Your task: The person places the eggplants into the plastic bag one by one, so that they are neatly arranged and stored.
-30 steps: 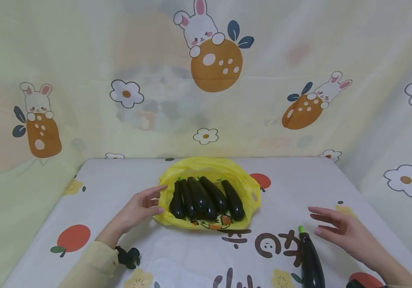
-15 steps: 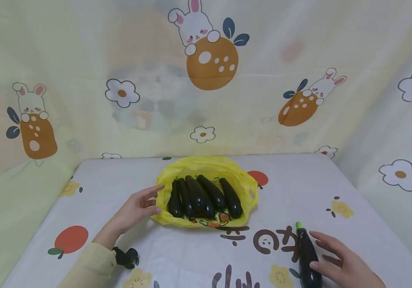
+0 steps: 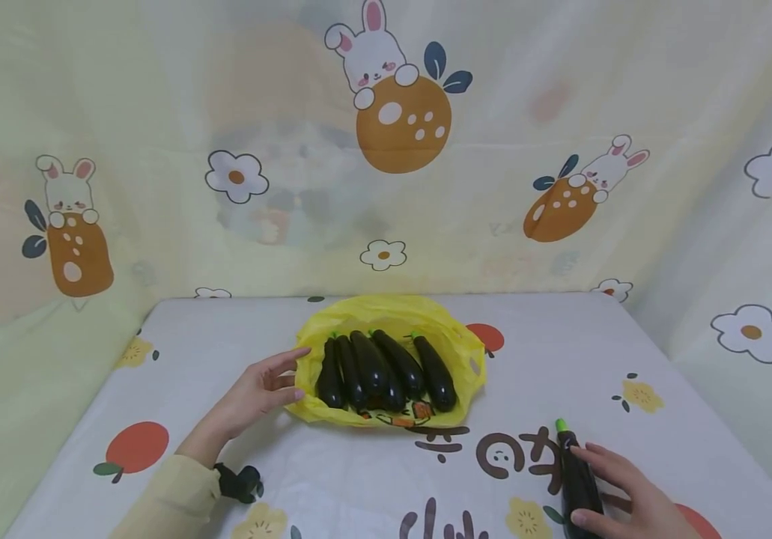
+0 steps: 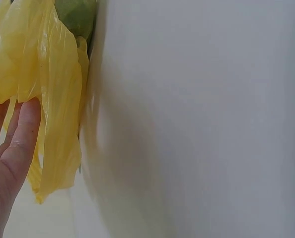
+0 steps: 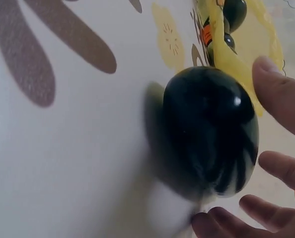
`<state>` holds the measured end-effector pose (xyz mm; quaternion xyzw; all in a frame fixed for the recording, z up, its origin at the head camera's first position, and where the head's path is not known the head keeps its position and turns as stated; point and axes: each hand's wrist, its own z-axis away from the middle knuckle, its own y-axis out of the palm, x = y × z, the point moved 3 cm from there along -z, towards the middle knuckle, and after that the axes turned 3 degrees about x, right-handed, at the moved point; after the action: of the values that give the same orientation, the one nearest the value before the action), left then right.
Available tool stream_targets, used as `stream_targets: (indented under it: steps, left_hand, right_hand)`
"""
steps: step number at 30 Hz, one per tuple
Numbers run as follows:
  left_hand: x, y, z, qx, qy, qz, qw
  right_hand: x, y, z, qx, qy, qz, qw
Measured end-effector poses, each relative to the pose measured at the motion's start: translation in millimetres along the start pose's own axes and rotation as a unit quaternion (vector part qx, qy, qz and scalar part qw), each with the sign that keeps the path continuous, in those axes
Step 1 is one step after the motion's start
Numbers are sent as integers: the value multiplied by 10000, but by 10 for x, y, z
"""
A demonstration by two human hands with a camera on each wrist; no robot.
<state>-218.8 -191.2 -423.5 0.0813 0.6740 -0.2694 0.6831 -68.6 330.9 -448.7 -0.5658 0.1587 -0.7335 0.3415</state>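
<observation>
A yellow plastic bag (image 3: 399,307) lies with its mouth facing me, and several dark eggplants (image 3: 435,374) rest inside it. At the bag's left rim is my left hand (image 3: 257,397), index finger and thumb spread and touching the plastic. In the left wrist view, the yellow film (image 4: 60,124) hides the fingertips of that hand (image 4: 11,153). A single eggplant (image 3: 577,479) with a green stem lies on the table at the lower right. My right hand (image 3: 635,498) reaches over its right side, thumb and fingers spread around the eggplant (image 5: 212,129); contact is unclear.
A white printed cloth (image 3: 345,486) covers the table. Behind it hangs a patterned curtain (image 3: 278,97) with rabbits and flowers, which also runs along both sides. A black wrist device (image 3: 240,483) sits beside my left cuff.
My right hand has come down and left from beside the single eggplant to over it. My left hand has stayed at the bag's rim. The view has shifted slightly.
</observation>
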Motion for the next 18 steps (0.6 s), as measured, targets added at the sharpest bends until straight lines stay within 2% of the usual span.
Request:
stream_targets:
  steps: [4,9,18]
  left_hand:
    - [-9,5,-4,-58,-60,-41,10000]
    - [-11,9,-6,-90,-147,-64,9998]
    - [-15,0,-4,-117,-147,-65,9998]
  right_hand:
    - [2,13,-33,177,-28,79,9998]
    - [10,26,-60,369,-23,-198,9991]
    - [27,0,-50,161,12,-229,9996]
